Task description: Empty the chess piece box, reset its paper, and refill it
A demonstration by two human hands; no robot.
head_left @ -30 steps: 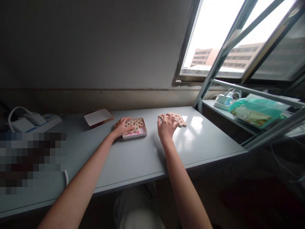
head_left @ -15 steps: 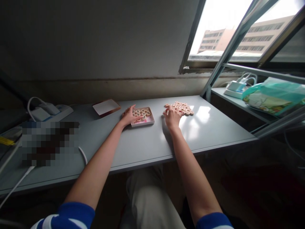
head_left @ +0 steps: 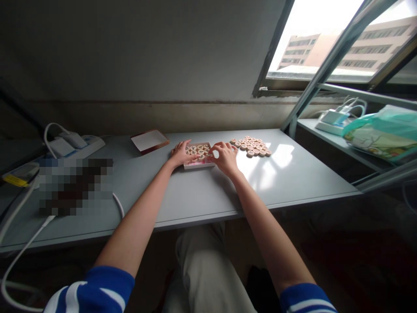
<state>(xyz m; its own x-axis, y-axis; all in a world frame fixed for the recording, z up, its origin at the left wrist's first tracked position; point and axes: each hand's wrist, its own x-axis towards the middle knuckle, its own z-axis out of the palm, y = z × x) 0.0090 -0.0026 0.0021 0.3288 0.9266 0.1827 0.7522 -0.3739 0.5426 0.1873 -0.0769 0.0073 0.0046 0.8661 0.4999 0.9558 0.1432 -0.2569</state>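
Observation:
My left hand point(head_left: 180, 155) straddles the left side of a shallow box point(head_left: 199, 165), its thumb reaching in over the pieces and its fingers spread along the left and back. Round wooden Chinese chess pieces point(head_left: 201, 151) with dark characters lie in rows inside. A pink-and-white patch shows on the box floor near the front. At the box's right end, my right hand point(head_left: 225, 157) pinches a Chinese chess piece point(head_left: 210, 154), mostly hidden by the fingertips. A loose group of Chinese chess pieces with reddish characters point(head_left: 256, 147) lies on the table to the right.
An upturned box lid point(head_left: 150, 142) sits at the back left of the grey table point(head_left: 195, 195). Further left are a power strip point(head_left: 89, 145), white cables and a blurred-out object. A metal post point(head_left: 337, 50) rises at the right, beside a shelf with a green plastic bag point(head_left: 379, 134).
My right hand has moved left from the loose pieces to the right end of the box. My left hand stays at the box. The view has shifted slightly.

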